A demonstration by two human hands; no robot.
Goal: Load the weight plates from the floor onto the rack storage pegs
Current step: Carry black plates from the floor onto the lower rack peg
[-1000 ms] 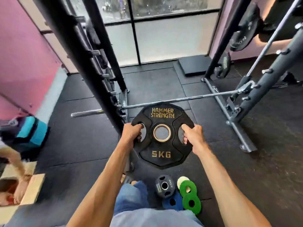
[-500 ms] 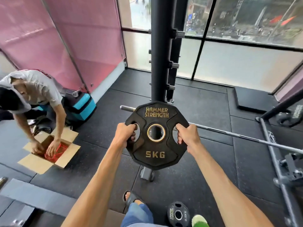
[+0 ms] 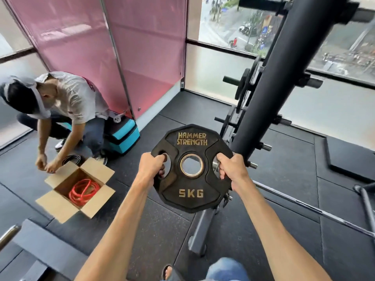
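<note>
From the head camera, you hold a black 5 kg Hammer Strength weight plate [image 3: 191,184] upright in front of you, off the floor, its lettered face towards you. Your left hand [image 3: 151,166] is curled through the plate's left grip slot, and your right hand [image 3: 233,169] is curled through the right slot, so both hands grip it firmly. The plate sits just left of the black rack upright [image 3: 269,88], which leans across the right of the view. Short storage pegs [image 3: 284,121] stick out from the upright's right side; one peg end [image 3: 252,164] shows just beside your right hand. Further back, a dark plate [image 3: 246,86] hangs on the rack. A barbell [image 3: 304,205] runs low behind your right forearm. On the left, another person [image 3: 71,98] crouches over an open cardboard box [image 3: 60,203] holding coiled red cord [image 3: 84,190], with a teal bag [image 3: 125,134] behind them on the black rubber floor [image 3: 162,230].
</note>
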